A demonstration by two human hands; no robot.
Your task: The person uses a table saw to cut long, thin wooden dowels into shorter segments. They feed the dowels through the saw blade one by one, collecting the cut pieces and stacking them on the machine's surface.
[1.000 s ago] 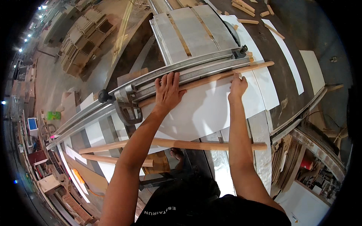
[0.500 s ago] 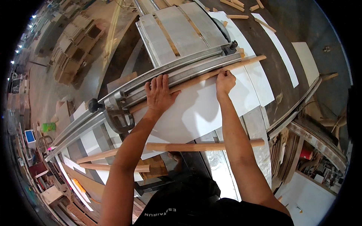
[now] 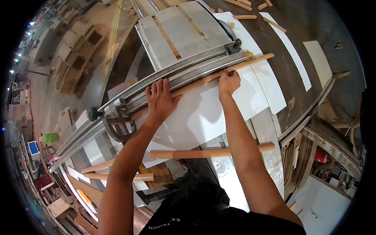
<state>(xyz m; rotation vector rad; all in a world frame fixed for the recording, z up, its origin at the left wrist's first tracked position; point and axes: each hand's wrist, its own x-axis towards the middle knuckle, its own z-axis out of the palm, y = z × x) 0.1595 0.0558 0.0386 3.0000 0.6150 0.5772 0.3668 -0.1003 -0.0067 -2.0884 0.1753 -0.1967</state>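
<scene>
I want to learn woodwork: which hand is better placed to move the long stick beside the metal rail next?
Probably the right hand: its fingers pinch the stick, while the left hand lies flatter, fingers over the metal rail and thumb on the stick.

Right along the metal fence [image 3: 196, 73], your left hand [image 3: 161, 101] covers a stretch of the wooden strip [image 3: 199, 83], and your right hand [image 3: 229, 83] bunches so tightly you can't make out every fingertip. Below the fence, your right forearm [image 3: 239, 129] blocks part of the loose stick [image 3: 192, 153]; your left forearm [image 3: 127, 154] masks the middle of the lower stick [image 3: 145, 177]. Beyond the fence, the top edge crops some offcuts [image 3: 238, 4]. Far left of it, stacked pieces [image 3: 76, 58] blur.
</scene>
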